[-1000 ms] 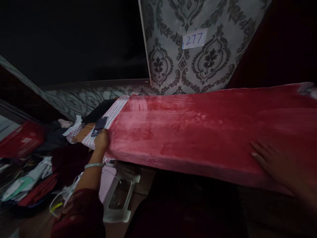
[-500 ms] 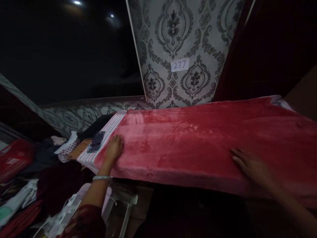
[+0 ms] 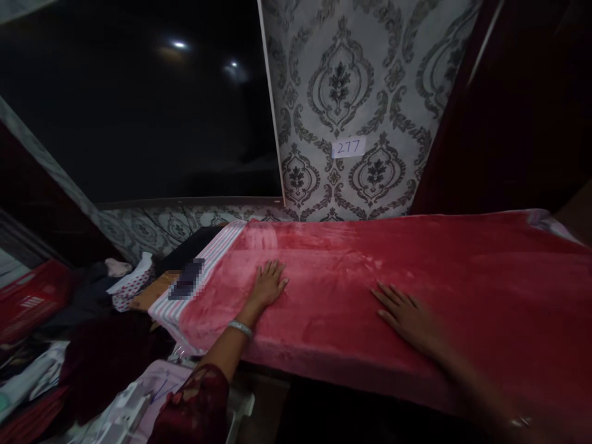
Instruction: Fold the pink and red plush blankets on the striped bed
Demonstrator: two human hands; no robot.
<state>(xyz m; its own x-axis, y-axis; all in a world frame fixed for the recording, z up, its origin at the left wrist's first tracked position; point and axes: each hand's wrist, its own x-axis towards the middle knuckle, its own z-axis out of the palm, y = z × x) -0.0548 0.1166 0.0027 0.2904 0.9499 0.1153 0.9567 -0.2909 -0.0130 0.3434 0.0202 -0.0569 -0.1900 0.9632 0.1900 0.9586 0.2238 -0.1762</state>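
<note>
A red plush blanket (image 3: 416, 259) lies spread over a long raised surface across the middle of the view. My left hand (image 3: 268, 285) rests flat on it near its left end, fingers spread, a pale bangle on the wrist. My right hand (image 3: 407, 314) lies flat on the blanket further right, fingers stretched out. Neither hand holds anything. A striped pink and white cloth (image 3: 208, 271) shows under the blanket's left edge, with a dark phone (image 3: 186, 279) lying on it.
Patterned grey wallpaper with a paper tag reading 277 (image 3: 349, 147) stands behind. A dark screen (image 3: 139, 111) fills the upper left. Piled clothes (image 3: 124, 277) and a red crate (image 3: 28, 299) sit at the left. A white plastic stool (image 3: 238, 410) is below the blanket's edge.
My left hand moved right from the phone and the blanket's left edge onto the blanket. My right hand slid left toward the middle. The camera tilted up.
</note>
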